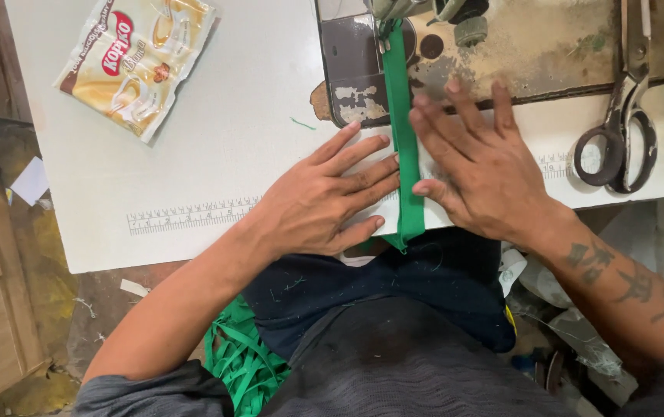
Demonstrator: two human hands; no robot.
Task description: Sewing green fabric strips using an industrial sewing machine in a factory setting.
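Left hand [328,197] and right hand [478,166], both spread flat, pressing beside green strip [403,131] below sewing machine foot [388,22]; fingertips nearest the foot risk being caught if fed closer.

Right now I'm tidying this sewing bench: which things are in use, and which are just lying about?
In use:
left hand and right hand, flat either side of the green strip
sewing machine bed

Lying about:
scissors
snack packet
green strips pile on the floor

Grey sleeves pushed up above the elbows, bare hands, dark tattoo marks along the right forearm [633,282]
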